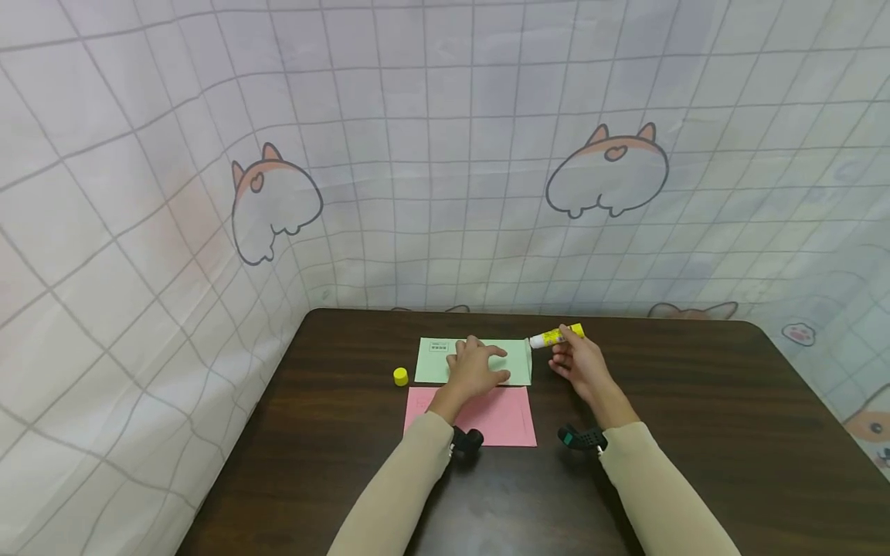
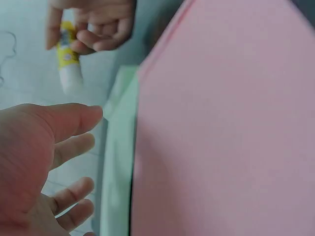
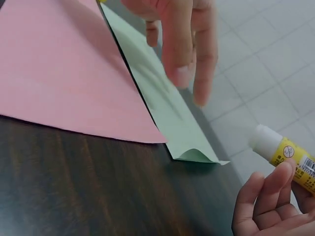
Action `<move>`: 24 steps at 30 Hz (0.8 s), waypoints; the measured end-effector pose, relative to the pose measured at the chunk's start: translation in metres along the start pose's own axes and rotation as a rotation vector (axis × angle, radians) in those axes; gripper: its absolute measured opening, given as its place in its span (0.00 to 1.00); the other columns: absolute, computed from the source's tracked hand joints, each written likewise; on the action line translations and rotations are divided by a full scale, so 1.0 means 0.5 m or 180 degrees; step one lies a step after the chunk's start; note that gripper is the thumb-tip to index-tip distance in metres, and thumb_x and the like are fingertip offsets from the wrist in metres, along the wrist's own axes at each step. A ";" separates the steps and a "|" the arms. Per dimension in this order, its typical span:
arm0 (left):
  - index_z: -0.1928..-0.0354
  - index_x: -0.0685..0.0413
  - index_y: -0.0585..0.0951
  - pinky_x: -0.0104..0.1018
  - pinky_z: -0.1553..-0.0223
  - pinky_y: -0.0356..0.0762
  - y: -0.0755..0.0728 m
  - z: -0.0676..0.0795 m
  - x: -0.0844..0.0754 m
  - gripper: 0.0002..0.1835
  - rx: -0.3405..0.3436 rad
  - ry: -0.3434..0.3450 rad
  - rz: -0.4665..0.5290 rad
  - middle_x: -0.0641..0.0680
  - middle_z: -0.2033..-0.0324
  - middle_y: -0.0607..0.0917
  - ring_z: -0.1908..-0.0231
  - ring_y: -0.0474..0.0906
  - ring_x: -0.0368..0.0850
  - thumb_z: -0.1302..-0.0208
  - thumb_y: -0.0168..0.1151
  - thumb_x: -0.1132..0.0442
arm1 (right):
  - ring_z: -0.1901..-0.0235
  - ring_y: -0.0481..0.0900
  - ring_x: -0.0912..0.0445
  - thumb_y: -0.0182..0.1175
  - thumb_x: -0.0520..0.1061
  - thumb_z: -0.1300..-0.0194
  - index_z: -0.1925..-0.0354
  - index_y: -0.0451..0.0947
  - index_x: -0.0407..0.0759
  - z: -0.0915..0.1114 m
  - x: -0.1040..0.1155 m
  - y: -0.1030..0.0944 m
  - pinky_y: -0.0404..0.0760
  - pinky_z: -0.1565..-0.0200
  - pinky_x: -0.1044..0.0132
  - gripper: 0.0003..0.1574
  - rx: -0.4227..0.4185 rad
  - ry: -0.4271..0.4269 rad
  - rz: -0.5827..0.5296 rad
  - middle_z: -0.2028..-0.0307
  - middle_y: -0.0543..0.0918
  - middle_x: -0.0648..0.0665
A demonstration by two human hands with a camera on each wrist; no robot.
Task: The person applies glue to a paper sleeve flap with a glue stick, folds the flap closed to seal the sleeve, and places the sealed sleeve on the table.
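Note:
A pale green envelope lies on the table with a small printed box at its upper left; the flap on its right end curls up. Over that envelope hovers my left hand, fingers spread and loosely bent, holding nothing. My right hand pinches a yellow and white glue stick by its yellow body, just off the flap end. Its white end points left, toward the envelope; the glue stick is raised in the right wrist view. Nearer me lies a pink envelope, partly hidden by the left wrist.
A small yellow cap stands left of the green envelope. The dark wooden table ends at a far edge against a white gridded curtain. Each wrist wears a dark strap with a camera.

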State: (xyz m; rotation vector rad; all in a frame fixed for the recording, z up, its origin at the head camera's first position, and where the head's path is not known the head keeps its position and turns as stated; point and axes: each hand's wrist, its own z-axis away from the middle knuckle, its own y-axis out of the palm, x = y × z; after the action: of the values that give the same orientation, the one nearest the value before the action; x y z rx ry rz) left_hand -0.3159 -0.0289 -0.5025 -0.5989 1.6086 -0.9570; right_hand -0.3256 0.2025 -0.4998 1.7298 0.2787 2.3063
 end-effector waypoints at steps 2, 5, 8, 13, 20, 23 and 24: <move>0.39 0.37 0.83 0.51 0.52 0.56 0.000 -0.006 0.004 0.22 0.0034 -0.0059 -0.0022 0.55 0.47 0.72 0.49 0.60 0.52 0.35 0.69 0.48 | 0.75 0.75 0.62 0.53 0.60 0.22 0.48 0.66 0.48 -0.012 -0.001 0.006 0.82 0.58 0.65 0.19 0.0004 0.0003 0.0054 0.76 0.79 0.56; 0.38 0.35 0.82 0.51 0.52 0.55 0.004 -0.012 0.008 0.23 0.0055 -0.0122 -0.0038 0.54 0.47 0.71 0.49 0.59 0.52 0.35 0.69 0.48 | 0.75 0.75 0.62 0.53 0.60 0.22 0.48 0.67 0.48 -0.027 -0.005 0.013 0.82 0.59 0.66 0.19 -0.0028 0.0002 0.0132 0.76 0.78 0.56; 0.38 0.34 0.82 0.52 0.51 0.55 0.008 -0.018 0.012 0.22 0.0009 -0.0156 -0.0044 0.55 0.45 0.70 0.46 0.58 0.54 0.35 0.69 0.49 | 0.75 0.74 0.63 0.53 0.59 0.22 0.47 0.67 0.48 -0.038 -0.009 0.019 0.82 0.59 0.66 0.18 -0.0043 -0.0025 0.0189 0.76 0.78 0.56; 0.40 0.35 0.83 0.55 0.50 0.54 0.012 -0.029 0.027 0.21 -0.0074 -0.0201 -0.0039 0.55 0.45 0.68 0.45 0.57 0.54 0.35 0.69 0.50 | 0.77 0.75 0.63 0.54 0.59 0.22 0.47 0.68 0.47 -0.060 -0.022 0.026 0.83 0.62 0.67 0.19 -0.0083 -0.0096 0.0212 0.76 0.78 0.55; 0.41 0.34 0.84 0.54 0.53 0.53 0.007 -0.033 0.033 0.21 0.0035 -0.0241 -0.0068 0.55 0.48 0.68 0.47 0.56 0.54 0.36 0.69 0.50 | 0.76 0.74 0.62 0.55 0.59 0.23 0.42 0.69 0.43 -0.073 -0.029 0.036 0.84 0.62 0.69 0.24 -0.0155 -0.0191 0.0558 0.74 0.76 0.54; 0.40 0.33 0.84 0.54 0.53 0.53 0.005 -0.037 0.036 0.21 0.0076 -0.0253 -0.0053 0.54 0.47 0.67 0.46 0.56 0.55 0.36 0.69 0.49 | 0.75 0.74 0.62 0.55 0.59 0.23 0.40 0.68 0.42 -0.075 -0.030 0.039 0.84 0.62 0.69 0.27 -0.0164 -0.0251 0.0718 0.72 0.75 0.53; 0.40 0.33 0.84 0.54 0.52 0.53 0.005 -0.039 0.037 0.21 0.0090 -0.0260 -0.0042 0.54 0.47 0.67 0.46 0.56 0.55 0.36 0.70 0.49 | 0.75 0.74 0.61 0.55 0.59 0.23 0.39 0.68 0.41 -0.076 -0.031 0.039 0.84 0.62 0.70 0.27 -0.0166 -0.0271 0.0753 0.71 0.75 0.52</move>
State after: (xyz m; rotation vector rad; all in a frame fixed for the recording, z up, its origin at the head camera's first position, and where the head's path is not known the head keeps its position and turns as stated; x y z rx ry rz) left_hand -0.3393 -0.0369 -0.5135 -0.6220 1.5182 -0.9519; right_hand -0.3594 0.1792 -0.5187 1.9200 -0.0028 2.3653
